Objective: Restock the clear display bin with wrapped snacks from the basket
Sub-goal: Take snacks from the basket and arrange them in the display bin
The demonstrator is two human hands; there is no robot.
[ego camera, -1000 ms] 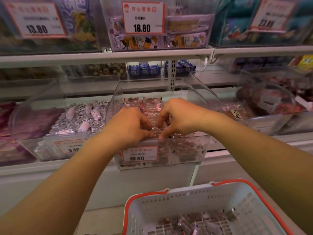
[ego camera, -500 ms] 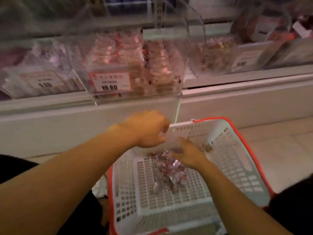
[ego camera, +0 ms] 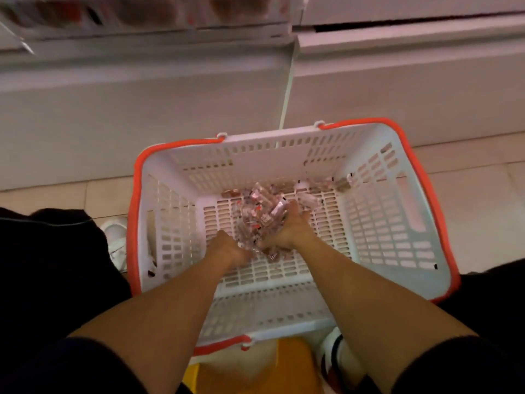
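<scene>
Shop floor w/ pale tiles; a white shelf base (ego camera: 170,109) runs across the far side, and only a blurred strip of the display bin (ego camera: 136,12) shows at the far top edge, well above the work. On the floor just in front of it sits a white basket (ego camera: 383,223) w/ orange rim, slotted walls and bottom. The wrapped snacks (ego camera: 257,214) lie heaped in the basket's middle, a few strays toward the far right corner.

Both hands are down in the basket, close together, one on each side of the heap. Left hand (ego camera: 230,250) is at the near-left edge of the pile, fingers tucked under/into wrappers; can't tell if it's got a firm hold. Right hand (ego camera: 289,228) cups the right side, fingers curled round a clump of packets.

Looks like the scoop step, i.e. gathering a handful before the lift to the bin.

Risks, as I judge them:
- wrappers look slick & loose, so a two-hand scoop may shed packets on the way up
- small pieces could snag in the slots
- bin is high and far from here; a long carry w/ an overfull handful means drops onto the tiles
</scene>
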